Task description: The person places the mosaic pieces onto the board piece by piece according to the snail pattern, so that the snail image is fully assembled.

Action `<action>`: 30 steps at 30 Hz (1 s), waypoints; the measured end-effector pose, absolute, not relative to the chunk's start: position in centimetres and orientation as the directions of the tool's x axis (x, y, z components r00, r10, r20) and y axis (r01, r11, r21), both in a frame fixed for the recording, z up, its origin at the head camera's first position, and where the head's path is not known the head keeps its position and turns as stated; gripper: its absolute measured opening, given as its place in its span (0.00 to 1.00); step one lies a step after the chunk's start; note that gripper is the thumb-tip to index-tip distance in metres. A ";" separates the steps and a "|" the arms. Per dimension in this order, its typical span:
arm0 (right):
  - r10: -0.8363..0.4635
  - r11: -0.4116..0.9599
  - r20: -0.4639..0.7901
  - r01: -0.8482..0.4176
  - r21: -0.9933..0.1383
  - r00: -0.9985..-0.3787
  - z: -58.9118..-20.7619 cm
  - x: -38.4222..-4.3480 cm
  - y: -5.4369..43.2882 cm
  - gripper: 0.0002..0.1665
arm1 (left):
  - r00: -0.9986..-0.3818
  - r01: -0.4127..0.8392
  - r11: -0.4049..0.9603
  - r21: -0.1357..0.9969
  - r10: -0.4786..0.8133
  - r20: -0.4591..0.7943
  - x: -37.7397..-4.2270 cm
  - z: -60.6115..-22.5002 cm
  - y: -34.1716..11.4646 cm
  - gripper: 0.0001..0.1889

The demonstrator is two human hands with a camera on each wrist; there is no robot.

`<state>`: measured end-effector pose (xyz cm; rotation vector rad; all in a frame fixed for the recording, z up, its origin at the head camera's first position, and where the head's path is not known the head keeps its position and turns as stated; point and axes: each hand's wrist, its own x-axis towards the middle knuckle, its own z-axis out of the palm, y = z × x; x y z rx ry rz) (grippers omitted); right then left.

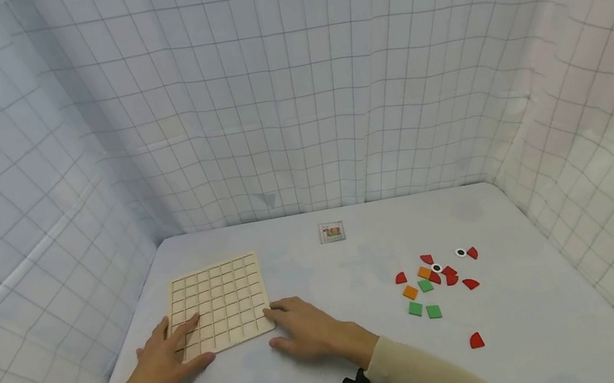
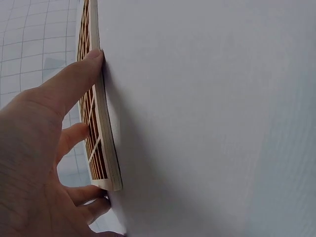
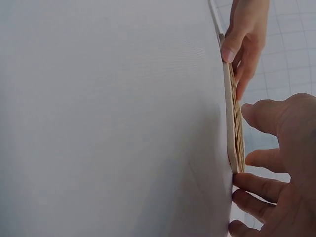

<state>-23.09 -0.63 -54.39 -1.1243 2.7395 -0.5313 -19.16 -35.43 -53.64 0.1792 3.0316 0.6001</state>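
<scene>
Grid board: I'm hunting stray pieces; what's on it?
The grid board has the left hand over its near-left corner, the right hand at its right edge. The rest looks empty; what they cover is hidden.

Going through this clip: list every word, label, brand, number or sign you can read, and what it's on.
No readable text in any view.
Picture card: printed picture; any lettering is too small to read.
Grid board: grid lines only, no lettering visible.
White pieces: dark ovals, not characters.
Red quarter-round piece, green square, orange square: no markings visible.
</scene>
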 end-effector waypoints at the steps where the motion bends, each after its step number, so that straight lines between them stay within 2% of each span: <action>1: -0.699 0.660 0.016 -0.654 -0.368 -0.715 -54.3 -23.0 -0.3 0.39 | -0.992 0.112 0.917 0.383 0.128 -0.018 -19.1 -53.7 -35.2 0.51; 12: -0.689 0.647 0.067 -0.654 -0.393 -0.722 -53.6 -22.6 2.7 0.23 | -0.983 0.169 0.909 0.381 0.184 -0.003 -18.4 -53.2 -32.8 0.50; 20: -0.639 0.677 0.076 -0.606 -0.418 -0.766 -53.8 -22.2 4.7 0.06 | -0.974 0.207 0.894 0.398 0.228 -0.007 -17.6 -53.1 -30.5 0.49; 30: -0.619 0.704 0.047 -0.580 -0.410 -0.784 -53.5 -21.7 8.4 0.08 | -0.961 0.241 0.890 0.387 0.273 -0.031 -17.7 -52.6 -26.9 0.48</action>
